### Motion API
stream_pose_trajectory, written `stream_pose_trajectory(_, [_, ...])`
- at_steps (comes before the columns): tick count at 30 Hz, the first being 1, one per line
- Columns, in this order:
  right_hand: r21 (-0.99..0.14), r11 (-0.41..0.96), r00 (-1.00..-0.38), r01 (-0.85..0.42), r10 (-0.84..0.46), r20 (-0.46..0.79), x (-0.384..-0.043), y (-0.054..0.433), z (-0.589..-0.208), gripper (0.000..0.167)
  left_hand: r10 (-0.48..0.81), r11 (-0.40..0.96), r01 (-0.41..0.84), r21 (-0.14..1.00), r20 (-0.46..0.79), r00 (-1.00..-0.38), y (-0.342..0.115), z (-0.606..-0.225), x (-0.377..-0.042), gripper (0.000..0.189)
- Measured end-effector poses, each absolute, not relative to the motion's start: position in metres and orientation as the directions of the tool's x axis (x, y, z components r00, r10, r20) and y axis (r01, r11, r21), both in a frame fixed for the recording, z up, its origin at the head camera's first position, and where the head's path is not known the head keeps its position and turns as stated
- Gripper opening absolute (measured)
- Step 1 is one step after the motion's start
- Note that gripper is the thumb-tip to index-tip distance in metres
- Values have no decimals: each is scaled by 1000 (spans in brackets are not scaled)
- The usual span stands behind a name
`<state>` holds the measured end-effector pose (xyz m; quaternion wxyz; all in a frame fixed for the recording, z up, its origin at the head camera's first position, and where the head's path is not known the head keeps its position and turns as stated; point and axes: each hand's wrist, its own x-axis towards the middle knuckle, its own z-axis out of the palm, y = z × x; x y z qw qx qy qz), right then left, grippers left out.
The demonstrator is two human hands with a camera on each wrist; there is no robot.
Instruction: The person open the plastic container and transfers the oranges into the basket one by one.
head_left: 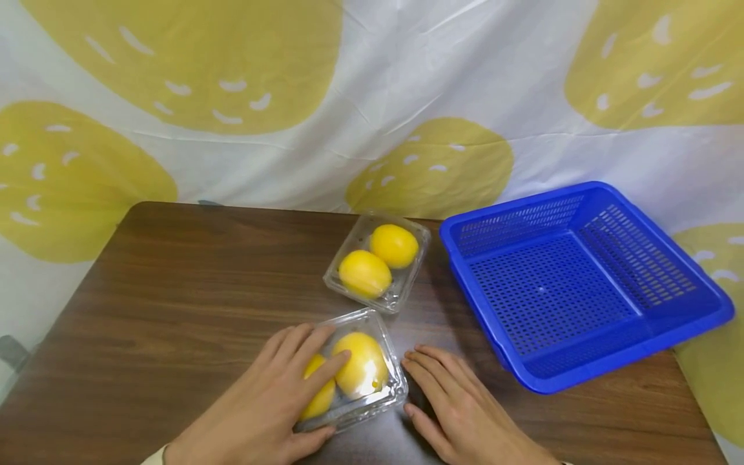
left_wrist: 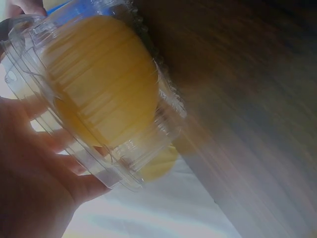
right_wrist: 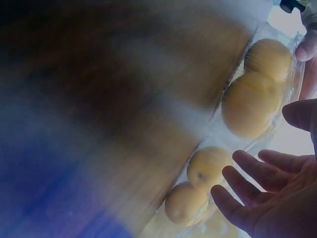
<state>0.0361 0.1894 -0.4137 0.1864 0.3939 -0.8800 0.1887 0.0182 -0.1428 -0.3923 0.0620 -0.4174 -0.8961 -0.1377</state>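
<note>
Two yellow lemon-like fruits [head_left: 363,374] sit in a clear plastic box [head_left: 397,394] near the table's front. My left hand [head_left: 273,387] rests over its left part, fingers spread across the lid and thumb beside the near edge. In the left wrist view a fruit [left_wrist: 104,79] shows through the box's ribbed wall. My right hand [head_left: 459,400], holding nothing, lies just right of the box with loosely bent fingers. Its fingers [right_wrist: 257,171] appear spread apart in the right wrist view. Just behind is a second clear box [head_left: 349,239] with two similar fruits [head_left: 365,274].
A blue perforated plastic basket [head_left: 494,336] stands at the right, its inside visible. The brown wooden table [head_left: 174,310] extends to the left of the boxes. Behind it hangs a white cloth [head_left: 401,71] with large yellow prints.
</note>
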Motion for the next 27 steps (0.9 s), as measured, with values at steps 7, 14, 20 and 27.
stream_pose_trajectory(7, [-229,627,-653,-744,-611,448,39,191,-416,57,747,605,769,206,189,-638,-133,-390,13,95])
stream_pose_trajectory(14, [-315,642,-711,-699,-579,398,42,193,-412,59,763,578,796,181,226,-606,-123,-391,6,94])
stream_pose_trajectory(20, [-378,667,-765,-642,-525,372,44,194,-411,63,772,559,815,150,265,-578,-115,-393,0,90])
stream_pose_trajectory(27, [-479,699,-848,-531,-438,300,50,196,-412,78,790,549,825,133,239,-565,-108,-393,-4,89])
